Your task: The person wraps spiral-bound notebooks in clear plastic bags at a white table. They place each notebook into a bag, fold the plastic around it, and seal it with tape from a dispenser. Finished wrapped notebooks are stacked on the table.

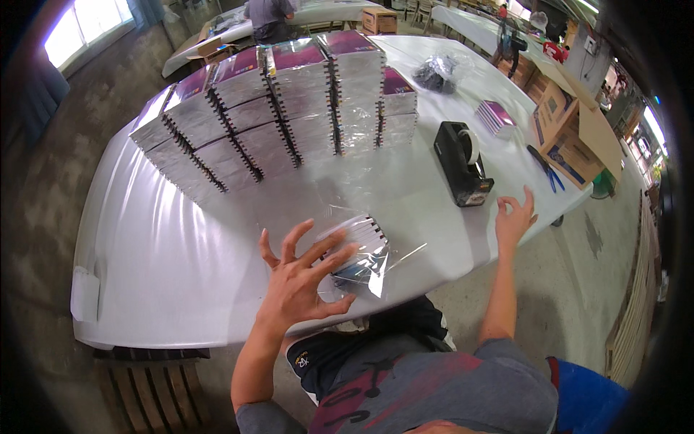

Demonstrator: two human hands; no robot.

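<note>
A small bundle of spiral-bound notebooks (369, 235) in loose clear plastic film lies near the table's front edge. My left hand (296, 282) is over its left side, fingers spread wide, with two fingertips at the bundle's top and the thumb at its near side. Crinkled film (376, 278) sticks out toward me and to the right. My right hand (515, 220) is raised near the front edge, thumb and a finger pinched together; whatever is between them is too small to make out. Just beyond it stands a black tape dispenser (463, 165) with a roll of tape.
Tall stacks of wrapped spiral-bound notebooks (289, 108) with purple covers line the table's far left. Crumpled plastic (437, 72), a small notebook pile (496, 118), blue-handled pliers (547, 170) and an open cardboard box (575, 130) are at the right. Another person (269, 18) stands beyond.
</note>
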